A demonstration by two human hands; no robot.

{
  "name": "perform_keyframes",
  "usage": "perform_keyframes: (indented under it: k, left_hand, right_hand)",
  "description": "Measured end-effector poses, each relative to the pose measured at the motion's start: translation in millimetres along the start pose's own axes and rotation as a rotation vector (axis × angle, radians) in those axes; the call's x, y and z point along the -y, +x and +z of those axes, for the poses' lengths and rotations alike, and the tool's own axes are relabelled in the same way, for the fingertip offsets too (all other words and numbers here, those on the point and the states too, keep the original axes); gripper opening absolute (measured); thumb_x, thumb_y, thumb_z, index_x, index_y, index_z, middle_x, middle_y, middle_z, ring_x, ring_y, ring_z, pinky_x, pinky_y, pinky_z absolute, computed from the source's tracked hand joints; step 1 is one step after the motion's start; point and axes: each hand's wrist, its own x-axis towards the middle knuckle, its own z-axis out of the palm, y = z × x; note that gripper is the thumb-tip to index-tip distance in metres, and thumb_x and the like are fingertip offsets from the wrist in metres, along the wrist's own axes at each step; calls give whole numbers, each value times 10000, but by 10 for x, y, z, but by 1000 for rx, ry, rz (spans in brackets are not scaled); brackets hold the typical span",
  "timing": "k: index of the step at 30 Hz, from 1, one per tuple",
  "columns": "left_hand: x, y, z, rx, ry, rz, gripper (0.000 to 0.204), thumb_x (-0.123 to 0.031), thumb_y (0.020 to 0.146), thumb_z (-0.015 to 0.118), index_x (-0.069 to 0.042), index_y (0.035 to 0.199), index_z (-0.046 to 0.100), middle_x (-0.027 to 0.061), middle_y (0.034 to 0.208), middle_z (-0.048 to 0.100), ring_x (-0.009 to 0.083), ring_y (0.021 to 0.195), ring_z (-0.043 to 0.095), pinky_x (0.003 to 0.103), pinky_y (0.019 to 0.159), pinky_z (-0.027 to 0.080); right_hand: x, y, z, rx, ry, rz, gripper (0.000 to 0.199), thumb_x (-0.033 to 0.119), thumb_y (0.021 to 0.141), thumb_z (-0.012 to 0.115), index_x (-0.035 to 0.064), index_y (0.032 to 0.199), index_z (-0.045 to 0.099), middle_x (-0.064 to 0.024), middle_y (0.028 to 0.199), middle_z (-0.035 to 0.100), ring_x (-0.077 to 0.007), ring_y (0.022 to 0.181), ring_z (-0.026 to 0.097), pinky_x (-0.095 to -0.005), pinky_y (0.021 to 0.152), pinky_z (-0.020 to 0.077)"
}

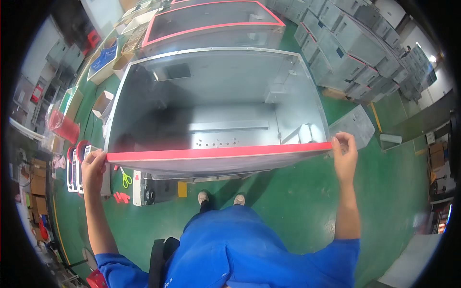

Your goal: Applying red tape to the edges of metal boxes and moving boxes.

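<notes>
An open-topped grey metal cabinet (230, 115) lies in front of me, with several small holes in its inner wall. A red strip (218, 152), perhaps tape, runs straight along its near rim from corner to corner. At the left end of the strip, my left hand (93, 165) is closed in a pinch. My right hand (345, 148) pinches the other end at the right corner, thumb and fingers together. The other rims of this cabinet show bare metal.
Behind stands another cabinet (218, 36) with red around its rim. Grey boxes (336, 43) are stacked at the far right. Left of the cabinet are red-edged rolls (72, 165), green scissors (126, 178), red scraps (121, 197) and a plastic-wrapped red roll (65, 127). A panel (355, 126) lies right.
</notes>
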Motion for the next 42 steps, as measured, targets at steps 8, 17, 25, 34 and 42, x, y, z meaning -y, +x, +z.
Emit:
perform_keyframes:
  k: [8,17,25,34,42]
  left_hand:
    - [-23,-46,71,3,-63,34,79,-83,769,623,-31,787,567,-6,733,559,29,567,451,158,477,302]
    - [-23,-64,100,-34,-74,42,103,-78,740,648,-21,785,574,-6,719,556,44,565,438,179,487,313]
    - [-14,-63,124,-96,-30,28,136,-98,710,663,-14,772,577,15,692,552,64,548,456,194,485,321]
    - [-51,-105,166,-90,-82,15,103,-80,696,672,-40,727,583,15,705,559,72,576,479,195,501,331]
    - [-137,-138,175,-111,34,-19,115,-124,691,671,-36,719,603,27,696,594,85,562,494,208,534,374]
  right_hand:
    - [367,-313,405,-9,-230,-627,210,40,762,578,15,968,539,-133,1018,557,-286,962,524,-368,848,388]
    - [531,-396,739,63,-180,-728,293,50,720,600,20,1005,543,-143,1075,551,-317,1040,510,-406,872,388]
    - [626,-464,869,126,-275,-839,418,70,705,609,-13,1104,511,-169,1151,523,-343,1103,477,-465,932,354]
    - [630,-586,1007,119,-345,-863,483,80,710,604,-35,1159,467,-201,1200,487,-363,1139,445,-486,960,317]
    - [569,-624,1073,115,-417,-878,507,43,703,585,-29,1186,448,-204,1215,476,-357,1163,429,-490,974,296]
